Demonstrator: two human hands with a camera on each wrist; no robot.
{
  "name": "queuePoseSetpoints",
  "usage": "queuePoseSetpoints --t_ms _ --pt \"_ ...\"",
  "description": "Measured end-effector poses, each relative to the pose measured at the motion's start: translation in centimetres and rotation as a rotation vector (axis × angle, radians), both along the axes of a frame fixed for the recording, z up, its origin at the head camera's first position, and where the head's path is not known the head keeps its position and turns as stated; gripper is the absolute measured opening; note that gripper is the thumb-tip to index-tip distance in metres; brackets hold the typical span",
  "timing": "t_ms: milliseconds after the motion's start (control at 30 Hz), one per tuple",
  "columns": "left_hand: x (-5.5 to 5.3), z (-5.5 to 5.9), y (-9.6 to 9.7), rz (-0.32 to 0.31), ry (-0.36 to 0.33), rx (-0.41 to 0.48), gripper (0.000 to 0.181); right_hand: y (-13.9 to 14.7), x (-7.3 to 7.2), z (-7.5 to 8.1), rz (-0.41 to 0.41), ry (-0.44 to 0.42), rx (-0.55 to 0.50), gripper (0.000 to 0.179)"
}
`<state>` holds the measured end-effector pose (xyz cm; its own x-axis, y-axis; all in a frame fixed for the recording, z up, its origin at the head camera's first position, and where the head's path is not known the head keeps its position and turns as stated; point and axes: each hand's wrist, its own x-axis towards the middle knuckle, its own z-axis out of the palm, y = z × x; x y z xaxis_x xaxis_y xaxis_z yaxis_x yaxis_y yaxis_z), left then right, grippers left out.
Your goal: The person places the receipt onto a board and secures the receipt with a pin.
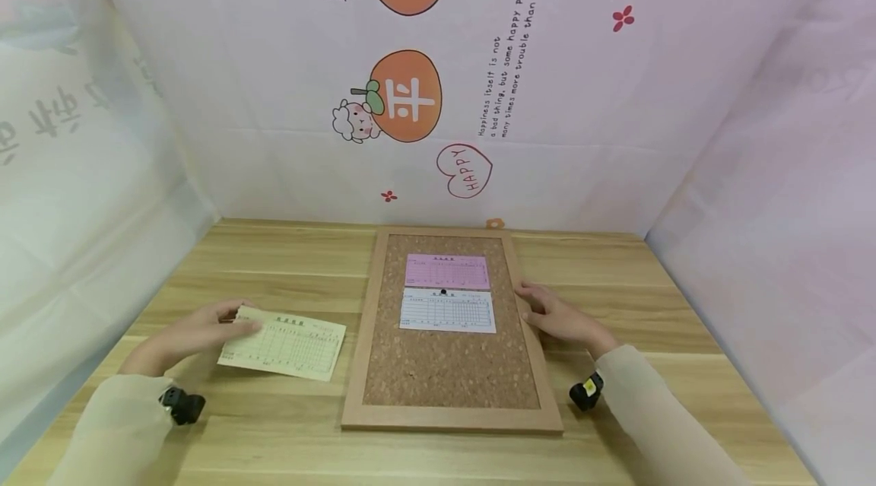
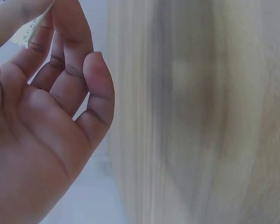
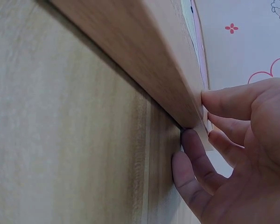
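Closest to the wearer, beige sleeves [image 1: 112, 433] end behind small black wrist cameras [image 1: 181, 405], and the left hand [image 1: 198, 335] reaches over the wooden table [image 1: 274, 448]. Its fingers pinch a pale yellow printed form [image 1: 290, 343] near the far left corner, thumb on top, a hold that seems meant to leave nearly the whole printed face uncovered. The form is beside the left side of the wood-framed corkboard [image 1: 452, 376], apart from it; whether the sheet's lower edge touches the table is hard to tell. The board lies lengthwise away from the person, its near half bare cork. At its right side the right hand [image 1: 564, 316] has relaxed, slightly bent fingers resting against the outer edge of the frame, gripping no paper, probably to steady it. Farther up the cork lies a pale blue form [image 1: 448, 312], with a black pushpin [image 1: 443, 291] at its top middle, apparently there to fix the sheet. Just beyond comes a pink form [image 1: 447, 271], aligned much like the blue one, perhaps for a tidy column; its fastening cannot be made out. Behind everything hangs a white printed backdrop [image 1: 582, 128], presumably screening the workspace.
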<state>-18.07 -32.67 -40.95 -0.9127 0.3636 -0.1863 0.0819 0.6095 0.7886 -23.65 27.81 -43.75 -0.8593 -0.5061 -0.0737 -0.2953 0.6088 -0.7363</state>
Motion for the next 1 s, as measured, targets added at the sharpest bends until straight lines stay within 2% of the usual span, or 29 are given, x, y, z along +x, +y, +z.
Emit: queuePoseSetpoints --t_ms 233,367,533,733,833,1000 --pt "0.2 0.5 0.2 0.031 -0.056 0.060 0.045 0.0 0.0 0.0 0.006 0.009 0.002 0.054" --pt "0.2 0.8 0.2 0.014 -0.064 0.092 0.049 -0.1 -0.2 -0.1 -0.008 -0.008 -0.003 0.053" --pt "0.0 0.9 0.4 -0.018 -0.070 0.129 0.045 0.0 -0.2 -0.2 -0.009 -0.008 -0.001 0.054" --pt "-0.1 0.8 1.1 -0.009 -0.058 0.133 0.042 0.0 -0.3 -0.4 -0.030 -0.022 -0.004 0.054" --pt "-0.2 0.7 1.7 0.019 -0.072 0.125 0.049 0.1 -0.3 -0.5 -0.043 -0.035 -0.001 0.054" --pt "-0.3 0.3 2.7 0.050 -0.098 0.107 0.074 0.1 -0.3 -0.4 -0.045 -0.035 0.004 0.054"
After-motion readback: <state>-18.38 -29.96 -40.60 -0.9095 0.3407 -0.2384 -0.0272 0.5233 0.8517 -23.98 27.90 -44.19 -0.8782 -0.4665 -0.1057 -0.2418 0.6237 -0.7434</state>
